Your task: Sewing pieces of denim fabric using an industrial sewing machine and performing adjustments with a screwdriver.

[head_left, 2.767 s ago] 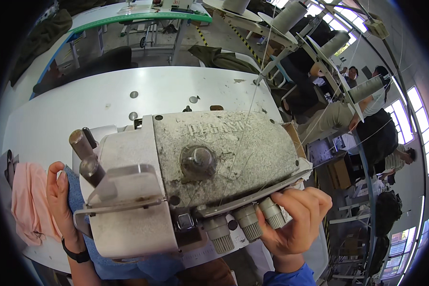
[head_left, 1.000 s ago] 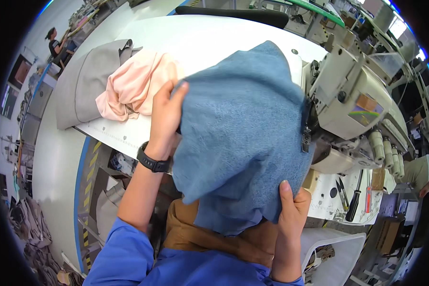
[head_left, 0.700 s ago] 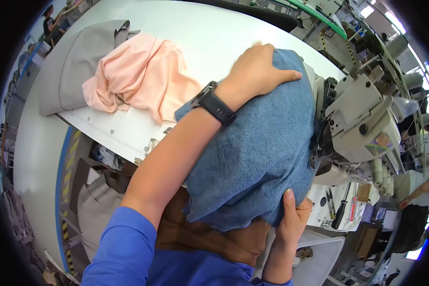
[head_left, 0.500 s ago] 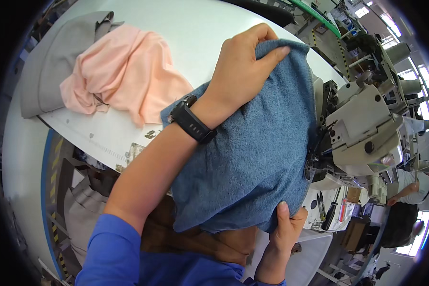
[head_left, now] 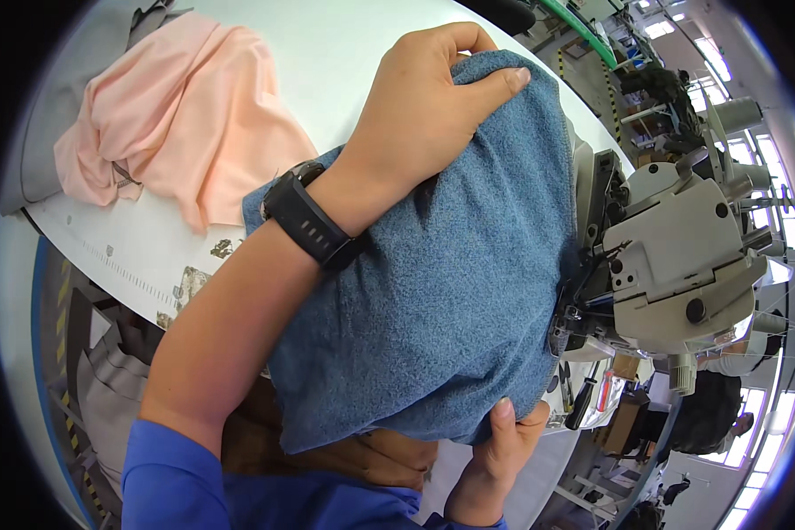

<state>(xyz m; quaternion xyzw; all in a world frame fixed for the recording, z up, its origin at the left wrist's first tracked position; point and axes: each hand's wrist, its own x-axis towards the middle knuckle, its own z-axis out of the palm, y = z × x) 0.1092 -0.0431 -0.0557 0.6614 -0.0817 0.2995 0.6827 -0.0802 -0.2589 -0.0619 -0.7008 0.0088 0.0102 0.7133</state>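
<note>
A blue denim-like cloth [head_left: 450,291] is spread before me, its right edge at the presser-foot area of a pale sewing machine [head_left: 680,252]. At the cloth's far edge, my left hand [head_left: 433,97] pinches the fabric between thumb and fingers; a black watch is on that wrist. Closer to me, my right hand [head_left: 508,437] grips the near right corner, thumb on top and the other fingers mostly hidden beneath. The needle area is largely covered by the cloth and machine parts.
Pink cloth [head_left: 185,115] lies crumpled over grey cloth [head_left: 49,110] on the white table [head_left: 327,71]. A black-handled screwdriver [head_left: 582,404] rests below the machine. More grey fabric [head_left: 115,389] hangs at lower left. Another person [head_left: 711,411] is at far right.
The view has shifted, so the pink cloth and both forearms sit further left. Both hands keep their hold on the blue cloth, whose right edge stays at the machine.
</note>
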